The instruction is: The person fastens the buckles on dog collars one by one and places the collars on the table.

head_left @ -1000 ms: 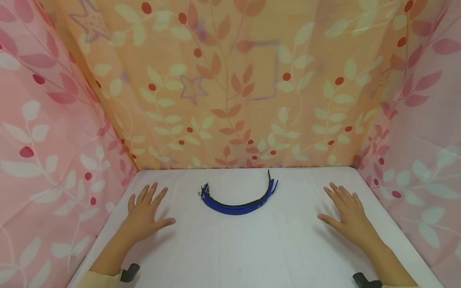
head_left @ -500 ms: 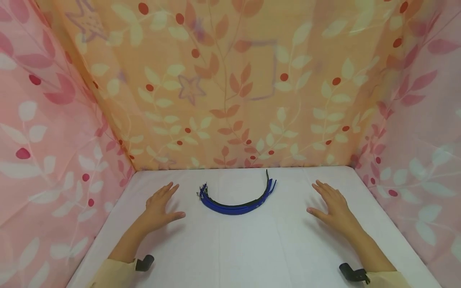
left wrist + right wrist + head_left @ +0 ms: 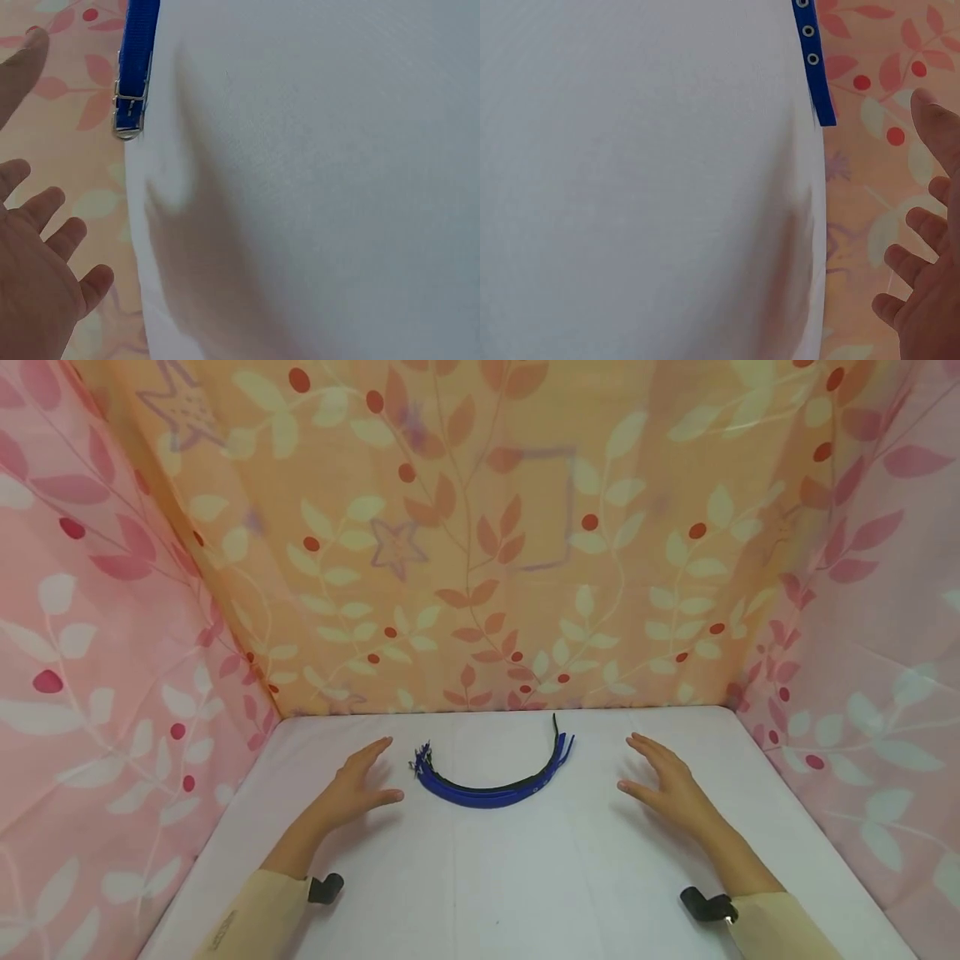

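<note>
A curved bundle of blue collars (image 3: 480, 798) with a dark strap along its inner edge lies on the white table. In the left wrist view, a blue collar end (image 3: 137, 60) carries a metal buckle and ring. The right wrist view shows the other collar end (image 3: 814, 67) with metal eyelets and a square-cut tip. My left hand (image 3: 351, 789) hovers left of the buckle ends, fingers extended and thumb apart, holding nothing. To the right of the eyelet ends, my right hand (image 3: 670, 785) is likewise held over the table with fingers extended and nothing in it.
White cloth covers the table (image 3: 510, 885). An orange leaf-patterned curtain (image 3: 465, 527) stands behind its far edge, with a pink curtain (image 3: 97, 693) on the left and another pink curtain (image 3: 877, 693) on the right. Black wrist mounts sit on both sleeves.
Both hands have moved inward from the table's sides toward the collars, the left hand to the right and the right hand to the left. The collars lie as before.
</note>
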Motion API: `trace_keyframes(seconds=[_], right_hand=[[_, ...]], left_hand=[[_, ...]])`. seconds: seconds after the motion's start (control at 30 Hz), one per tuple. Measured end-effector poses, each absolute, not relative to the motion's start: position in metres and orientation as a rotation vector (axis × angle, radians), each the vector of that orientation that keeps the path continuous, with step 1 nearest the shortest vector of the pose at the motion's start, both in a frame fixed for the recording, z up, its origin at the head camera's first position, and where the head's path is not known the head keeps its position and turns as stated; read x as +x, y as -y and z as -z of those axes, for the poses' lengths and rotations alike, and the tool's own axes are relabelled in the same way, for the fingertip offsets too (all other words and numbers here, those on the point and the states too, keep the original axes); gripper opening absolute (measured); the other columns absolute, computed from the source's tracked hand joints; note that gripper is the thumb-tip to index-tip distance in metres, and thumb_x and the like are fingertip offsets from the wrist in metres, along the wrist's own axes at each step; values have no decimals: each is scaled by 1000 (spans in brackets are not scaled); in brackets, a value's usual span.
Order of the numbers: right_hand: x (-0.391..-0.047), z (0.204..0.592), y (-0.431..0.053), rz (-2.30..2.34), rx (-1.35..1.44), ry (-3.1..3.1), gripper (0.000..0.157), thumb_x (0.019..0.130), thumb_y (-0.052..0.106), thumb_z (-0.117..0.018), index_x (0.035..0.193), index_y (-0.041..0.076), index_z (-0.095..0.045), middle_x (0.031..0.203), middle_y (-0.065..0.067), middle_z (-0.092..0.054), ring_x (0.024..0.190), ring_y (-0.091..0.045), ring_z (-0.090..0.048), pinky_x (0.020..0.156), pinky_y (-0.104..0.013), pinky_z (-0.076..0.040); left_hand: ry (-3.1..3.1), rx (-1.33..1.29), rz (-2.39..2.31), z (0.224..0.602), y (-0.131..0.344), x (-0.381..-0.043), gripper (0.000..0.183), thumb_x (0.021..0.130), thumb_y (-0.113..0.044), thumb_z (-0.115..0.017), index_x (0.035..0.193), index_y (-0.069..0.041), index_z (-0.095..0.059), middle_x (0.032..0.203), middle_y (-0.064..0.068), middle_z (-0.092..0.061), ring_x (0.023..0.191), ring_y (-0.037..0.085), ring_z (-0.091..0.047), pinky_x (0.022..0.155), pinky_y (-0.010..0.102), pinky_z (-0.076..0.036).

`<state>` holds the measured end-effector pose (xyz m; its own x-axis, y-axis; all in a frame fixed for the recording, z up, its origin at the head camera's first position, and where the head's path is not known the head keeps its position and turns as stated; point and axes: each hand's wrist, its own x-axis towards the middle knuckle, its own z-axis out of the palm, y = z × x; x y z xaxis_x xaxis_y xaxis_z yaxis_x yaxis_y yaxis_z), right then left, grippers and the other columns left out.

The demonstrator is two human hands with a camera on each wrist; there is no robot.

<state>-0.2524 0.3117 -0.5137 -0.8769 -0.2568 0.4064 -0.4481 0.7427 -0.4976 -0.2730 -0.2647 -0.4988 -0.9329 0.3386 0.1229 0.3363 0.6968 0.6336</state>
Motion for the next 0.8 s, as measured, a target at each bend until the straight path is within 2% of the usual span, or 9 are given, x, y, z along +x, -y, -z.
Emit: trace_keyframes(seconds=[0.23, 0.43, 0.57, 0.8], right_hand=[[-268, 513, -299, -1042, 493, 2736, 81, 88, 40, -81, 155, 15, -43, 161, -14, -39, 149, -43, -31, 116, -68, -27], [-280, 517, -289, -1264, 474, 2795, 79, 89, 41, -80, 154, 12, -43, 159, -15, -43, 144, -43, -39, 116, -69, -27], [-290, 518, -282, -1329, 449, 2821, 78, 90, 44, -78, 154, 15, -44, 159, -14, -43, 144, -42, -40, 117, -67, -26], [-306, 519, -275, -1386, 369, 2827, 74, 92, 33, -78, 155, 15, -44, 157, -17, -45, 143, -45, -39, 116, -69, -28]], left_hand=[[-2837, 536, -1037, 504, 257, -289, 105, 80, -43, -88, 163, -24, -26, 168, 13, -26, 152, 46, -20, 112, 80, -12], [-2766, 472, -1069, 505, 250, -299, 102, 82, -37, -88, 163, -24, -26, 169, 13, -25, 154, 44, -17, 117, 75, -11], [-2742, 481, -1102, 507, 248, -307, 101, 83, -36, -87, 162, -18, -27, 167, 16, -28, 154, 44, -18, 120, 69, -15], [-2660, 483, -1201, 514, 245, -318, 98, 85, -29, -85, 162, -10, -27, 164, 15, -36, 155, 41, -20, 122, 65, -15]])
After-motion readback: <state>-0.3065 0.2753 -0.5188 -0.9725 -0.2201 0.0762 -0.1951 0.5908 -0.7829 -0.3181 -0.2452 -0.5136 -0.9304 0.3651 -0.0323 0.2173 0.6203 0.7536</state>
